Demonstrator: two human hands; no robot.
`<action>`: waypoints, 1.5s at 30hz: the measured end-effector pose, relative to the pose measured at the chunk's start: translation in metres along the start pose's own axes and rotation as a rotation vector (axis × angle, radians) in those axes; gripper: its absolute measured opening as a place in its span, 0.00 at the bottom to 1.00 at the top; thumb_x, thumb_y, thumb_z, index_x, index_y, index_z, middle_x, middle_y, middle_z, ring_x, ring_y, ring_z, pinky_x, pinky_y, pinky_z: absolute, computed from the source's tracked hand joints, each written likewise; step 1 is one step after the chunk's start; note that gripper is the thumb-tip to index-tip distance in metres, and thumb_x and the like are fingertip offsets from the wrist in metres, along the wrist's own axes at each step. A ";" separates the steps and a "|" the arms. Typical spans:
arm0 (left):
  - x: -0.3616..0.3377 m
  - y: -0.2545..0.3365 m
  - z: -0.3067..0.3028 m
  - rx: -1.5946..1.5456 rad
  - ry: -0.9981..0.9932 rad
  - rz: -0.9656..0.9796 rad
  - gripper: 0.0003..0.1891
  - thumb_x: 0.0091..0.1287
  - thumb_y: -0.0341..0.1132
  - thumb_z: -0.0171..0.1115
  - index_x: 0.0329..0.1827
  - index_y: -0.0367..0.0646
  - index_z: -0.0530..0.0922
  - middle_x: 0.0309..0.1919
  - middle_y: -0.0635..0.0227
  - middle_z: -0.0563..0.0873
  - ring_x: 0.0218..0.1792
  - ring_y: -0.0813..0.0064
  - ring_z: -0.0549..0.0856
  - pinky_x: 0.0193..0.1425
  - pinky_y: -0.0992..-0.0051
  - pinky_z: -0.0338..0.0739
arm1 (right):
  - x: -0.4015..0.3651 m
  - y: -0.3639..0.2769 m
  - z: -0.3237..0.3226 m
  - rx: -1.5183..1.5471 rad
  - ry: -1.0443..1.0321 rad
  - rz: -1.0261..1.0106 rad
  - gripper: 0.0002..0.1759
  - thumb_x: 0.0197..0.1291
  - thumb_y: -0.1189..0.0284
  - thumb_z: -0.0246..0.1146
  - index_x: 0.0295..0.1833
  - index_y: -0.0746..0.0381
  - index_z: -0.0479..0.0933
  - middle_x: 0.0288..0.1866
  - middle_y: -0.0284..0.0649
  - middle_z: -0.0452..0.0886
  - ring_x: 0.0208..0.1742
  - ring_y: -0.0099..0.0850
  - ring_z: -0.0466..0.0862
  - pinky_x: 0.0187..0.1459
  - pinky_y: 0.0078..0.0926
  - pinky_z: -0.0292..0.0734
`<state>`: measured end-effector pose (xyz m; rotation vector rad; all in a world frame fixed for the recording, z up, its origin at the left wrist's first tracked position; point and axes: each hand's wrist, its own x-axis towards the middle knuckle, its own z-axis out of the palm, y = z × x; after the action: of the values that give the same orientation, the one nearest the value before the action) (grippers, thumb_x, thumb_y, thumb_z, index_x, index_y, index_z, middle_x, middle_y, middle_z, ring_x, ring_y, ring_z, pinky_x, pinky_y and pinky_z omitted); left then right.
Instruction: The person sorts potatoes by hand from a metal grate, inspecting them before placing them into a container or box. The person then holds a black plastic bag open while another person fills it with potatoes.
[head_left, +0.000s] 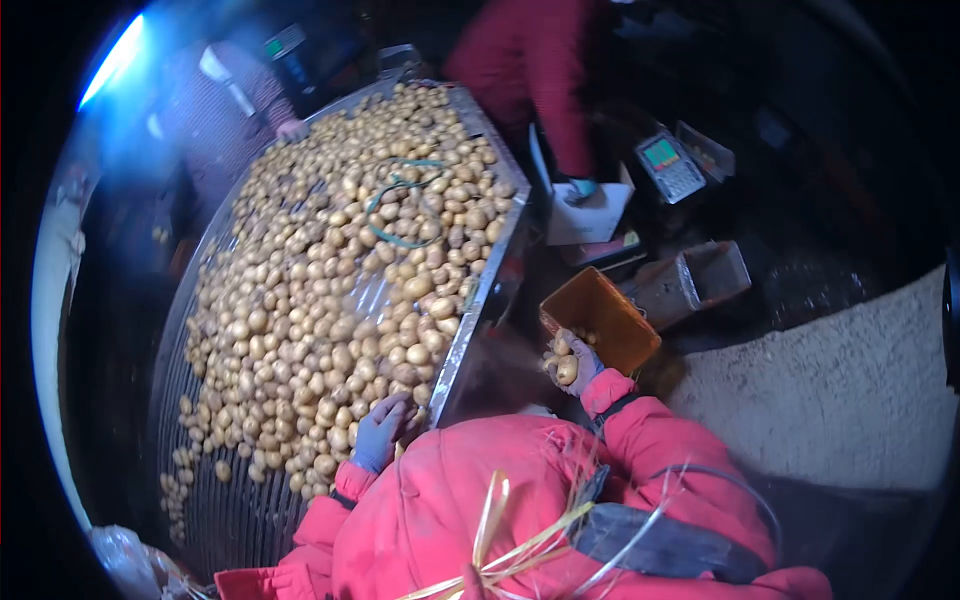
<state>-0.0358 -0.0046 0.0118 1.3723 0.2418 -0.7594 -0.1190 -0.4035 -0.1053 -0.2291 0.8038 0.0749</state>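
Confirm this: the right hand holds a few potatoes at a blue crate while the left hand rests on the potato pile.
Wrong colour: the head view shows the crate is orange, not blue. The right hand does hold potatoes at it, and the left hand rests on the potato pile.

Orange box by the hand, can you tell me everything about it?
The orange box looks like a plastic crate, rectangular and open on top, and it seems tilted toward the camera. It sits low beside the metal table heaped with potatoes. The gloved right hand holds small potatoes right at its near rim.
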 end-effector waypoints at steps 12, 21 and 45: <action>0.006 -0.005 -0.003 0.030 0.063 -0.028 0.17 0.76 0.35 0.59 0.64 0.36 0.76 0.53 0.64 0.84 0.50 0.72 0.86 0.52 0.73 0.84 | -0.049 -0.302 -0.078 0.286 0.279 -0.851 0.32 0.61 0.41 0.63 0.58 0.55 0.75 0.55 0.45 0.75 0.57 0.41 0.77 0.58 0.47 0.79; 0.007 -0.010 -0.011 -0.033 0.146 0.012 0.18 0.75 0.36 0.59 0.65 0.37 0.76 0.52 0.65 0.84 0.47 0.75 0.85 0.51 0.75 0.83 | 0.120 -0.177 -0.143 0.023 -0.887 -0.299 0.15 0.66 0.57 0.57 0.51 0.49 0.82 0.56 0.32 0.84 0.59 0.34 0.81 0.48 0.39 0.74; -0.003 -0.006 -0.026 1.717 0.497 0.356 0.53 0.55 0.73 0.60 0.76 0.44 0.64 0.78 0.51 0.59 0.78 0.39 0.50 0.76 0.34 0.40 | 0.128 -0.059 0.162 -0.695 -0.252 -0.501 0.15 0.70 0.76 0.59 0.60 0.64 0.77 0.34 0.29 0.77 0.28 0.14 0.72 0.28 0.13 0.69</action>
<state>-0.0347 0.0214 0.0038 3.1108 -0.4131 -0.1533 0.0922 -0.4259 -0.0785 -1.0501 0.4252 -0.0920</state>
